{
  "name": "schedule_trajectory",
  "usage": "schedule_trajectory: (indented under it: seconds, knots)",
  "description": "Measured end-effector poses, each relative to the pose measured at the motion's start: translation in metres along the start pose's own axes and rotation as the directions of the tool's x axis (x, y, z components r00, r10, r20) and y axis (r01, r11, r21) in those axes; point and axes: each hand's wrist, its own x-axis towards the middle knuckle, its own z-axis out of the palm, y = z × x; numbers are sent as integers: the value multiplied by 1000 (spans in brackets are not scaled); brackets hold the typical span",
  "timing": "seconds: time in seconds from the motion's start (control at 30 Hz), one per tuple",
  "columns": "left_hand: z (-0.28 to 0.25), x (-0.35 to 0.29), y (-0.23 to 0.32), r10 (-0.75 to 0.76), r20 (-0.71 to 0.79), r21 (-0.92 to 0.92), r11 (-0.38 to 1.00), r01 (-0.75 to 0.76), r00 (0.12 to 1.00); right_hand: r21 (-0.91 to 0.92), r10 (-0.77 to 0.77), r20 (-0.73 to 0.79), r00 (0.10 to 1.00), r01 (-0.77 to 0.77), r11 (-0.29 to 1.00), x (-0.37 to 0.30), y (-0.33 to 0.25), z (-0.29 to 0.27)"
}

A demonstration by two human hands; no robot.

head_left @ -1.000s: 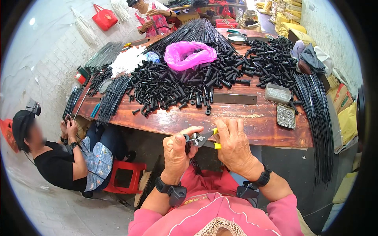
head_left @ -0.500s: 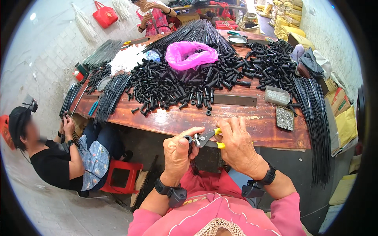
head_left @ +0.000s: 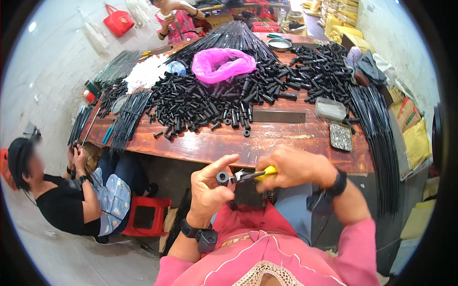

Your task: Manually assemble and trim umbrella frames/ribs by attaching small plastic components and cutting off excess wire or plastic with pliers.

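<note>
My left hand (head_left: 206,190) grips a short black tube (head_left: 222,178), its round hollow end turned up between thumb and fingers. Closed around the yellow-handled pliers (head_left: 268,170) is my right hand (head_left: 300,167), slightly blurred. The metal jaws of the pliers reach left and meet the side of the tube; what lies between them is too small to make out. Both hands are held in front of the table's near edge, above my lap. Beyond them, a heap of similar black tubes (head_left: 200,107) covers the middle of the wooden table (head_left: 200,145).
A metal bar (head_left: 279,117), a clear plastic box (head_left: 330,109) and a tin of small metal pieces (head_left: 340,137) lie nearby. Long black rods (head_left: 381,152) overhang the right edge. A co-worker (head_left: 67,195) sits at the left; another person (head_left: 176,24) is across the table.
The pliers have turned in my right hand, so their handles lie flatter and closer together. My right wrist has rotated and lifted outward. My left hand keeps the tube, shifted slightly left and down.
</note>
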Motion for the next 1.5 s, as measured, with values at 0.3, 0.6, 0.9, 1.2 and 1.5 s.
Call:
schedule_trajectory:
  seconds: [0.3,0.6,0.9,1.2,1.5]
  knots:
    - [12,-2,13,-85,-20,219,972,87,996,536,78,320,944,-248,807,-9,-9,0]
    - [3,3,7,-146,137,196,973,117,980,546,48,201,978,-152,824,-29,-2,23]
    - [5,1,11,-64,137,299,954,21,989,-192,-80,-262,962,29,981,-39,-27,16]
    - [6,4,5,-80,223,326,945,3,972,717,-179,669,721,-563,411,-39,5,21]
    - [17,6,8,-83,72,272,960,61,994,-342,11,-241,970,-95,935,-58,-22,-9]
